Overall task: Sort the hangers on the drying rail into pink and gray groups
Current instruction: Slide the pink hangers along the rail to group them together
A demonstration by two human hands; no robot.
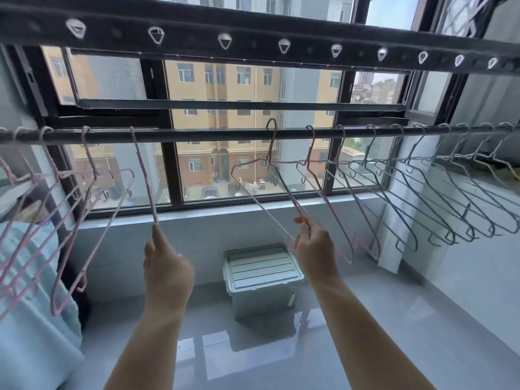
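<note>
A dark drying rail (213, 134) runs across the window. Several pink hangers (92, 209) hang bunched at its left end. Several gray hangers (439, 198) hang along its right part. My left hand (166, 263) pinches the bottom of a pink hanger (143, 175) that hangs edge-on from the rail. My right hand (315, 243) grips the lower bar of another pink hanger (270, 175), whose hook sits raised just above the rail. Two more pink hangers (337, 209) hang right of it, beside the gray ones.
A gray-green lidded storage box (261, 274) stands on the glossy tiled floor below the window sill. Light blue cloth (33, 319) hangs at the lower left. A dark upper beam with white hanging loops (225, 40) runs overhead.
</note>
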